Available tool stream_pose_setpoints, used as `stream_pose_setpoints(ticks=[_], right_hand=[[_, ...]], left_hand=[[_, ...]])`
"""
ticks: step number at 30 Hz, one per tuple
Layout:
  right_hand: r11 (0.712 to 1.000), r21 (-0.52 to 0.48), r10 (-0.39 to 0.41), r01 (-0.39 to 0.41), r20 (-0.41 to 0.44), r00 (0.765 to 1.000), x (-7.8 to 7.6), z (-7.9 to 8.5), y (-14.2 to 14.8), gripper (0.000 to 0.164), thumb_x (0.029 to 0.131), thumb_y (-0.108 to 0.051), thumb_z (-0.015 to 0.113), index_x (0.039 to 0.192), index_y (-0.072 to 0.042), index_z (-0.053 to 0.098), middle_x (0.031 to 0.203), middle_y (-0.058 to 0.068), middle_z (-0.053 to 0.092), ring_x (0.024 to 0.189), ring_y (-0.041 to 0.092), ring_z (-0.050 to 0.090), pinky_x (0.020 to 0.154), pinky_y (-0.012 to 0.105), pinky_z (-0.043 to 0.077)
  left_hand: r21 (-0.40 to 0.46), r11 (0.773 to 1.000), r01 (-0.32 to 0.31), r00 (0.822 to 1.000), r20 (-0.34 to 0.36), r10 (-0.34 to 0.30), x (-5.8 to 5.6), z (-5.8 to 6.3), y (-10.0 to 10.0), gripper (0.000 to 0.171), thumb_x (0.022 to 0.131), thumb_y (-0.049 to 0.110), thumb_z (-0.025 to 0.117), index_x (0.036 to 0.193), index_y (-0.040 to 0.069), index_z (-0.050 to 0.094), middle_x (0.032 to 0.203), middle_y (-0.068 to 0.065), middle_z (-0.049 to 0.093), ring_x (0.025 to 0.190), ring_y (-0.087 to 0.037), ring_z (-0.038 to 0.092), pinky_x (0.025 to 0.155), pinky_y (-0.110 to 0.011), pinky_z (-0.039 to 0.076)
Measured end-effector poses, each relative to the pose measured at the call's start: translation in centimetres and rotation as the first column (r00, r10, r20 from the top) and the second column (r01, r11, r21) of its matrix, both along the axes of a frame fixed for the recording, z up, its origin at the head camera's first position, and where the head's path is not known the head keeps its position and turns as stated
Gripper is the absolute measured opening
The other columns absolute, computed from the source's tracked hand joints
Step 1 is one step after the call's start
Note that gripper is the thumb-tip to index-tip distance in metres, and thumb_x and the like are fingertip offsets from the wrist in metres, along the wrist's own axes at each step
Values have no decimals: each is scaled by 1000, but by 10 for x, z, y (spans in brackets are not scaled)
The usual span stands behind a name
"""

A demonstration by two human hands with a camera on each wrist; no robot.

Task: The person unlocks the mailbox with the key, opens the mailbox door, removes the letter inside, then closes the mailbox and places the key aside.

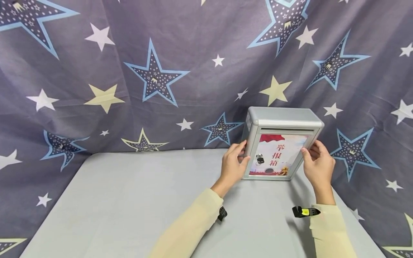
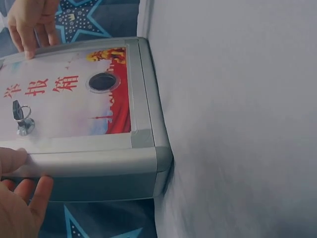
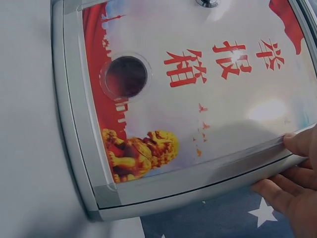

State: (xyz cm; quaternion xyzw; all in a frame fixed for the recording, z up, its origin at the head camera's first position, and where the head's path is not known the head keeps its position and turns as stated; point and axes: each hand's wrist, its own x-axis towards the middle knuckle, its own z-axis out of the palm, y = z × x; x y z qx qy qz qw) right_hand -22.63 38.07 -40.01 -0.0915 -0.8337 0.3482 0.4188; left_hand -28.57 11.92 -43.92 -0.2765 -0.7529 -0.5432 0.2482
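A silver-grey metal report box (image 1: 287, 124) stands at the back right of the table, its lower edge at the tabletop. Its front has a slot near the top and a printed panel (image 1: 290, 148) with red characters. A key (image 2: 20, 115) with a ring sits in the lock on the panel's left side. My left hand (image 1: 233, 163) grips the box's left side, thumb on the front frame. On the opposite side, my right hand (image 1: 319, 166) holds the right edge between thumb and fingers. The back of the box is hidden.
A light grey table (image 1: 129, 200) spreads to the left and front of the box. Close behind it hangs a dark star-patterned curtain (image 1: 200, 71), which also runs down both sides. Black bands with small devices (image 1: 304, 211) are at both sleeves.
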Motion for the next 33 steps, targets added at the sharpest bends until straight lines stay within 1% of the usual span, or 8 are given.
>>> stream_pose_setpoints(ticks=[4,10,14,17,20,26,31,33], right_hand=[[1000,6,14,-14,-4,1000,0,1,-5,40,97,-10,71,134,2,62,118,23,72,103,37,71,73,-1,41],[1000,-3,31,-31,-16,999,-2,2,-14,41,96,-10,71,134,3,62,116,25,71,102,37,71,73,0,42],[1000,-12,27,-27,-16,1000,-2,2,-19,41,96,-9,72,134,3,62,116,24,71,100,36,71,72,0,41],[1000,-7,26,-26,-28,999,-4,2,-22,40,96,-8,72,133,3,63,115,23,72,98,34,70,72,0,42],[999,4,34,-34,-41,999,-6,4,-27,40,95,-8,72,133,3,63,114,23,73,97,34,70,72,-1,41],[997,10,71,-71,-60,996,-7,10,-39,41,96,-8,72,134,3,62,116,24,72,100,36,71,73,1,41],[996,5,87,-87,-87,992,-9,15,-50,42,94,-6,73,133,4,63,114,23,72,98,35,72,73,2,43],[996,7,91,-90,-97,991,-11,16,-55,42,93,-6,74,133,5,63,114,24,73,97,35,72,73,1,43]], left_hand=[[-13,1000,-11,1000,-23,11,-1,-1,-6,59,86,0,80,141,5,61,116,-10,66,101,-19,70,83,-19,60],[-24,999,-20,999,-46,19,-1,0,-14,59,87,0,80,142,4,60,115,-10,65,100,-21,69,81,-26,62],[-34,999,-16,999,-42,15,0,4,-20,60,88,0,79,144,5,59,116,-10,65,102,-21,68,82,-23,61],[-47,999,-14,999,-32,13,0,7,-25,59,89,1,78,144,6,58,117,-9,64,103,-20,67,83,-19,60],[-58,998,-19,999,-29,17,-1,9,-31,59,89,1,78,144,5,58,118,-9,64,103,-20,67,83,-17,59],[-51,998,-28,997,-70,25,-4,14,-46,59,88,-1,78,143,2,58,116,-11,64,102,-21,68,82,-21,60],[-58,998,-36,995,-100,30,-6,21,-60,60,87,-1,79,143,3,59,115,-10,64,101,-21,68,81,-19,59],[-57,998,-38,993,-115,32,-7,25,-66,60,86,-1,80,142,2,59,115,-11,65,100,-22,69,81,-20,60]])
